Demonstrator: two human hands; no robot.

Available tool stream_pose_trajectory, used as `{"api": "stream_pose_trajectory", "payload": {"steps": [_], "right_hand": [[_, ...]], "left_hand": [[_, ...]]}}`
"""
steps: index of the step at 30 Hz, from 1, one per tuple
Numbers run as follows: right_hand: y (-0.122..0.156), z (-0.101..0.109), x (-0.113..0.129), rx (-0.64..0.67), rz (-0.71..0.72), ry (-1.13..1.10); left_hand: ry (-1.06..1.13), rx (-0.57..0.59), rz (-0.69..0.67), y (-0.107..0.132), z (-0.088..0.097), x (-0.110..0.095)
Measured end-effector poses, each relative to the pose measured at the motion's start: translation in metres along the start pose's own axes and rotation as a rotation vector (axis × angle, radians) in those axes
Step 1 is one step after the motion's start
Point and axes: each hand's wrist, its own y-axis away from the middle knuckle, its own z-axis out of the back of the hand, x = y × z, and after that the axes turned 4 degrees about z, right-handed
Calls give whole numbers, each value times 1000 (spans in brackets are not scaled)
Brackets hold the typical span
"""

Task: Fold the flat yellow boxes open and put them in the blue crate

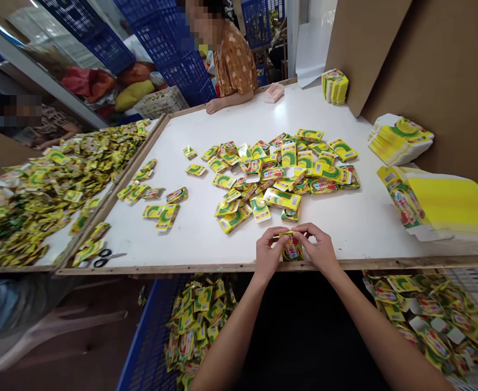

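Both my hands meet at the near edge of the white table [364, 228], pinching one small yellow and green carton [291, 248] between them. My left hand [268, 254] grips its left side and my right hand [319, 251] grips its right side, fingers curled. Just beyond lies a loose heap of the same small cartons [281, 171], spread over the middle of the table.
Stacks of flat yellow carton blanks [438, 203] lie at the right, more [399, 138] behind them. A blue crate [190, 326] and a white crate [434, 320] of cartons sit below the table edge. Scissors [106, 257] lie at the left. A person [233, 65] sits at the far side; another table [47, 184] is heaped at the left.
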Motion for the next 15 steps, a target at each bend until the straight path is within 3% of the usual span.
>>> {"api": "stream_pose_trajectory", "payload": {"steps": [7,9,11,13,15], "right_hand": [[4,-1,0,14,78,63],[7,-1,1,10,82,76],[11,-1,2,-37,52,86],[14,-1,2,-104,-18,90],[14,-1,2,-127,-78,103]], "left_hand": [[-38,-43,-59,1,-10,-2],[-49,-67,-71,7,-1,-9],[-88,-145,-78,20,28,-21],[-199,-305,-81,40,74,-38],[-414,-381,-90,58,124,-58]]}}
